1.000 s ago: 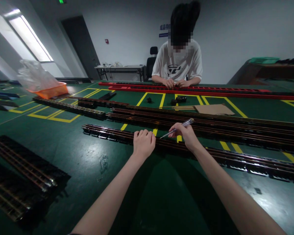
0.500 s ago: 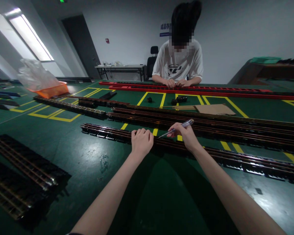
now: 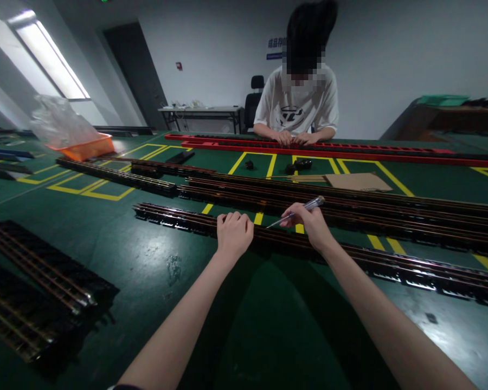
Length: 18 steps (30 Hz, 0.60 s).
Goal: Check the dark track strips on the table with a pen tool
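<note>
The left hand clasped a long dark rail from above, fingers curled over it, where it lay across the green surface; the right hand grasped a slim screwdriver, its tip slanting down to the rail, with similar strips lying just beyond

Free tabletop before the near rail; beyond, seemingly low rail bundle

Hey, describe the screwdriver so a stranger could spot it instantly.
On the green table, find the long dark rail under the left hand. Beside that, the right hand holds the screwdriver. Unlike the neighbouring rails lying flat, it slants upward, with a pale, glossy handle and thin shaft.
</note>
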### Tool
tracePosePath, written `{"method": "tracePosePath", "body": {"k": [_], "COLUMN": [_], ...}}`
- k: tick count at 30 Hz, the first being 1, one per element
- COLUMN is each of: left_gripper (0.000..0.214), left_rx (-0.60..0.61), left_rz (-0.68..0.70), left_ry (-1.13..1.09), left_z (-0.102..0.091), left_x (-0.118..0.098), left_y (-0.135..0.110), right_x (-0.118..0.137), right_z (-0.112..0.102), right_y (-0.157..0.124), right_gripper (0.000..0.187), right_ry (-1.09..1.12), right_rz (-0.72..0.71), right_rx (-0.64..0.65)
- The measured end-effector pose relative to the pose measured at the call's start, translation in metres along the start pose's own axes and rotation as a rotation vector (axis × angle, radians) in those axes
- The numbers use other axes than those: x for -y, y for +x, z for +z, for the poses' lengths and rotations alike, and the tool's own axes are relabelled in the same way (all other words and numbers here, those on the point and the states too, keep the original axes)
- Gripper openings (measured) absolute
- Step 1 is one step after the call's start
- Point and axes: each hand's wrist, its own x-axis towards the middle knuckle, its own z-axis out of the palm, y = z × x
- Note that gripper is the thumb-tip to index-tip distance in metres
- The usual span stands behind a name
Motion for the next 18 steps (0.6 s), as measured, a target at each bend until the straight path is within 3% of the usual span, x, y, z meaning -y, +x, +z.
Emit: {"method": "tracePosePath", "body": {"k": [18], "left_gripper": [0.032], "left_rx": [-0.041], "left_rz": [-0.049], "left_ry": [-0.008], "left_z": [0.0021], "left_x": [0.0091], "left_y": [0.0009], "right_x": [-0.0018], "right_z": [-0.0061], "right_y": [0.0028], "right_gripper": [0.020], "right_ry": [0.014], "right_rz": [0.023], "right_rx": [-0.039]}}
